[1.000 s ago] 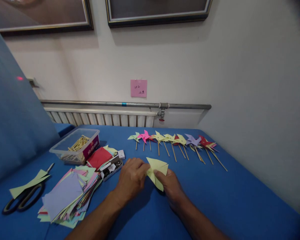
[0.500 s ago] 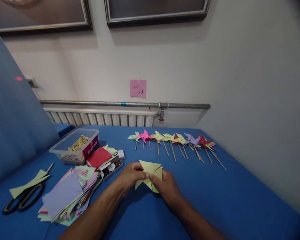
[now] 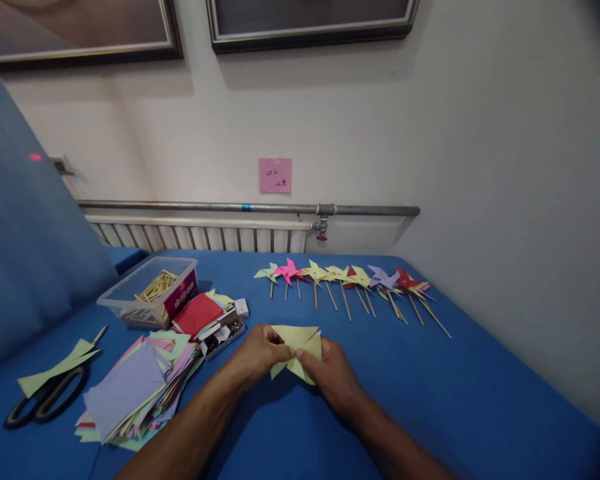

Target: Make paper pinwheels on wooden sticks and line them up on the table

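Observation:
A pale yellow paper square with slits cut in from its corners is held above the blue table by both my hands. My left hand grips its left side, the thumb pressing near the middle. On the right side my right hand pinches it, thumb also near the centre, the two thumb tips almost touching. Slit flaps stick out at the top and below the thumbs. The fingers behind the paper are hidden.
Finished paper pinwheels on sticks lie in a row at the back. To the left are a plastic box of sticks, a small box of metal pins, a stack of coloured paper and black-handled scissors under a green paper piece.
The upper part of the yellow paper has tilted down slightly and its top left corner has shifted left. Both hands keep their pinch on it, nearly in place.

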Available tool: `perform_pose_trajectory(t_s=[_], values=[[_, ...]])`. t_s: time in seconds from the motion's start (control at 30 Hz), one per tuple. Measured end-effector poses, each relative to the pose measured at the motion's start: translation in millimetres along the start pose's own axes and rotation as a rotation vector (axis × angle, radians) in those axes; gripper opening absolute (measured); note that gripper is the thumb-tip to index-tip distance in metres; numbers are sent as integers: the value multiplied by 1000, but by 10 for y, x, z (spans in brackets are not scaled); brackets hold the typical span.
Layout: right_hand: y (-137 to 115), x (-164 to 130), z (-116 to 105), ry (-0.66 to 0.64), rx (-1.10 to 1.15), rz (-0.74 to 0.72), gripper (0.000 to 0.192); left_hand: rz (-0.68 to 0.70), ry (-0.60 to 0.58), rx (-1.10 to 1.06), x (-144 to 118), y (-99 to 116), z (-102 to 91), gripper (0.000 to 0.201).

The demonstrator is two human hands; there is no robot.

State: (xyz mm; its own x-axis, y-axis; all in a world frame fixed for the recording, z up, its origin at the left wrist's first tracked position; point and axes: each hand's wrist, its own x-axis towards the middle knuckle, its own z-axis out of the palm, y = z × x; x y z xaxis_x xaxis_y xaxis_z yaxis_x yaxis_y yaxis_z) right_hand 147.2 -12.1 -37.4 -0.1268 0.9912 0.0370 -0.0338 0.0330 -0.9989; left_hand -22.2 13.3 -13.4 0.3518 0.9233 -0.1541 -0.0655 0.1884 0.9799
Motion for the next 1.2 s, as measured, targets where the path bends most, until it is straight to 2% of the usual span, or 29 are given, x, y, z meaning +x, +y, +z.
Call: perform_pose_trajectory(t_s=[0.23,0.33,0.47,0.6,0.73,0.9,1.0,1.2], values=[[-28,-17,-14,-38,-1,7,33,37,-18,25,21,-54,18,18],[-28,-13,-28,-23,36,24,40,27,0,-12,7,-31,42,18],[-95,-34,-19,-89,251,35,58,18,20,-146,-11,23,54,24],[-140,-67,64,-123,381,-32,61,57,86,-288,-6,43,68,25],[-61,-57,209,-58,383,-113,58,94,178,-352,8,2,149,25],[100,10,340,188,376,-124,52,122,264,-369,15,-110,311,30],[154,43,352,213,452,-91,51,138,299,-381,19,-164,381,34],[160,62,307,230,550,-81,40,158,295,-436,20,-219,454,36]])
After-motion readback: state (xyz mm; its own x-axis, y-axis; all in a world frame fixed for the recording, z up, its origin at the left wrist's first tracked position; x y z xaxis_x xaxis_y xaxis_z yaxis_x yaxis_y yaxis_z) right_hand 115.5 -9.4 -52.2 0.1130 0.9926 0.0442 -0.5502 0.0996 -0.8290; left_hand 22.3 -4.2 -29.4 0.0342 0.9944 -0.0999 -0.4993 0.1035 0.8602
